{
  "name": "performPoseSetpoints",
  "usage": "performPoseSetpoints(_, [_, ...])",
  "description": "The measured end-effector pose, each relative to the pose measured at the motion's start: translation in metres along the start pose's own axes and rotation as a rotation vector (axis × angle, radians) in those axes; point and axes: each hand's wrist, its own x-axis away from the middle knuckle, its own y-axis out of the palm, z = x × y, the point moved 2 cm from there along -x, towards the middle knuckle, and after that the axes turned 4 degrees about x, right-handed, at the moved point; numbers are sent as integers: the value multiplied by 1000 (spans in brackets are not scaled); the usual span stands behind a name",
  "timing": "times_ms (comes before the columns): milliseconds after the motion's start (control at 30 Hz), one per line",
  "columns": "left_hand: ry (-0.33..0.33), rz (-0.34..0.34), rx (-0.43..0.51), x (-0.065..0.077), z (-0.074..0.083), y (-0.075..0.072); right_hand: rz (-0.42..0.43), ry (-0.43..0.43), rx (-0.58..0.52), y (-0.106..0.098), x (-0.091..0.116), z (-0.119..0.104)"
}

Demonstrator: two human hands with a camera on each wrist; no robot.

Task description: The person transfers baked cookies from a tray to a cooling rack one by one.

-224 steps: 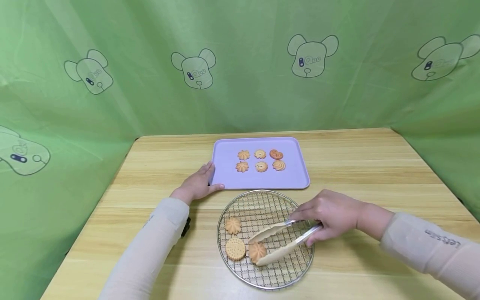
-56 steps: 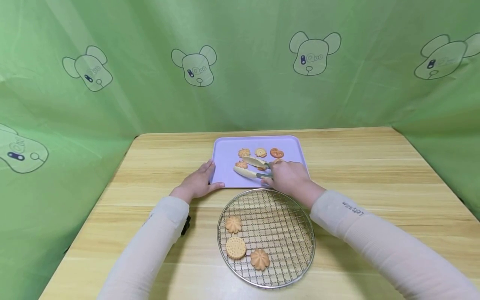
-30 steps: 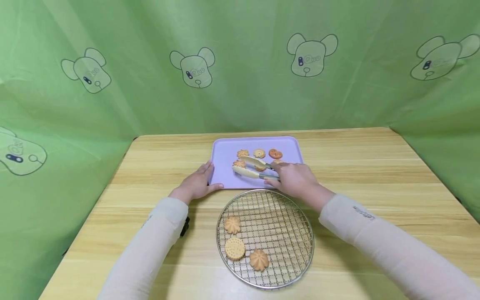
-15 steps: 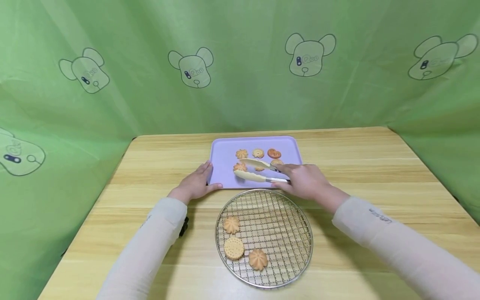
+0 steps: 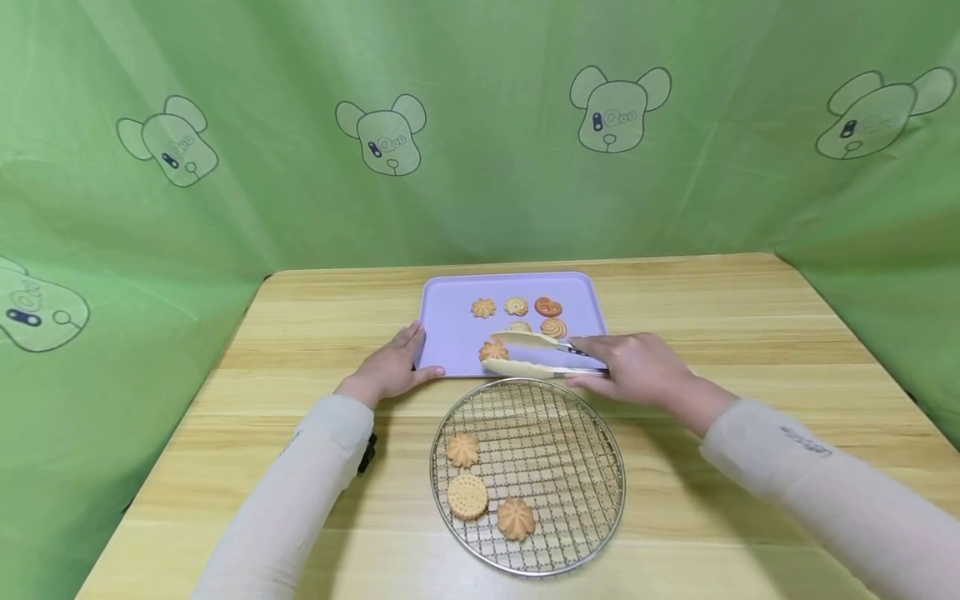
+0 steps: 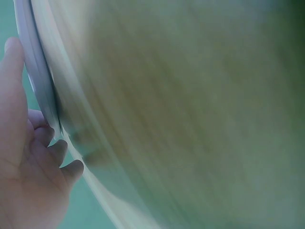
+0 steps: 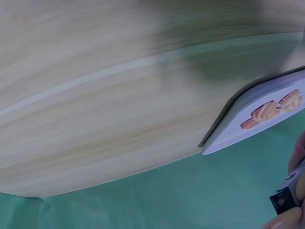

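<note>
My left hand [image 5: 392, 365] rests at the near left corner of a lilac tray [image 5: 447, 312], fingers along its side and thumb on the front edge; the left wrist view shows this hand [image 6: 33, 157] against the rim. With my right hand [image 5: 637, 371] I hold tongs [image 5: 558, 372] with cream tips and metal arms. Between the spread tips, over the tray's front part, is a flower-shaped cookie [image 5: 492, 350]; whether both tips touch it I cannot tell. Behind the tongs a round cookie [image 5: 520, 326] is partly hidden. A swirl cookie [image 5: 553, 328] lies beside it.
Farther back on the tray lie a flower cookie [image 5: 483, 307], a ring-like cookie [image 5: 516, 306] and a brown pretzel-shaped cookie [image 5: 548, 307]. Nearer me, a round wire rack [image 5: 558, 450] bears a round dotted cookie [image 5: 468, 497] and two flower cookies [image 5: 516, 519]. Green cloth [image 5: 487, 208] surrounds the table.
From the rack, the tongs have gone to the tray, leaving a flower cookie behind. Lately tongs and right hand shifted right and toward me, and the tray's front flower cookie moved with them.
</note>
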Motion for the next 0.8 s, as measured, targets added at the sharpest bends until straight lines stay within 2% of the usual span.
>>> performPoseSetpoints(167, [2,0,2,1,1,0,6,-32,12,-3,8,3])
performPoseSetpoints(467, [2,-2,1,1,1,-1,149,-192,5,-5,21,9])
performPoseSetpoints(800, [3,-2,9,1,2,-1,161,-287,-7,-4,32,12])
